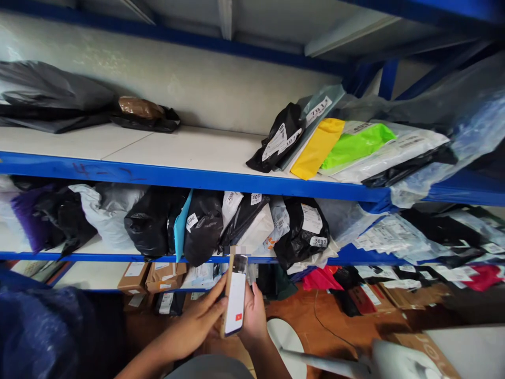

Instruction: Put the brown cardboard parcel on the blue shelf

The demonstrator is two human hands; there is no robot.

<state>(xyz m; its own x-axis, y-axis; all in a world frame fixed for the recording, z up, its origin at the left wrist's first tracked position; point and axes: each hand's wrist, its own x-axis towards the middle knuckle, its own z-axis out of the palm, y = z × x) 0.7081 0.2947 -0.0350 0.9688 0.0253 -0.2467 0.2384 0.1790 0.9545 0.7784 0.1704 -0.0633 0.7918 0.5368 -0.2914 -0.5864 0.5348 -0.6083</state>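
Observation:
Low in the middle of the view, a smartphone (235, 300) with a tan edge is held upright between my two hands. Its lit screen is mostly white, with a small red patch near the bottom. My left hand (209, 311) closes on the phone's left edge, thumb and fingers pointing toward it. From the right side, my right hand (254, 313) grips it, with some fingers hidden behind. Just beyond the phone's top lies the blue edge of a shelf holding black parcel bags (302, 231), one labelled 5007.
The upper shelf (189, 150) bears a yellow parcel (319, 147), a green parcel (357, 146) and dark bags at left. Cardboard boxes (165, 276) sit on the lower level. A round white base (286, 347) stands on the wooden floor, and dark blue sheeting (43, 331) hangs at left.

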